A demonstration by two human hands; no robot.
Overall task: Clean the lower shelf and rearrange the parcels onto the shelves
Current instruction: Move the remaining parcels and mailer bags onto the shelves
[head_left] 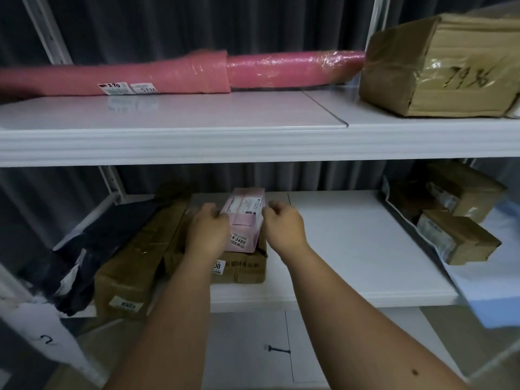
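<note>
Both hands (208, 229) (284, 223) curled against small pink parcel (244, 220), white labels on top.

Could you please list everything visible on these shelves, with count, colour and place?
Long plastic-wrapped roll parcel: one, pink, upper shelf, left to centre.
Taped cardboard box with handwritten numbers: one, brown, upper shelf, right.
Small flat pink parcel: one, pink, lower shelf, atop a brown carton.
Brown carton: one, lower shelf, under the pink parcel.
Long brown carton: one, lower shelf, left of it.
Dark plastic mailer bag: one, black, lower shelf, far left.
Small cardboard boxes: two, brown, lower shelf, right.
White metal shelves: two levels.
Left hand: at the pink parcel's left edge.
Right hand: at its right edge, fingers curled.
</note>
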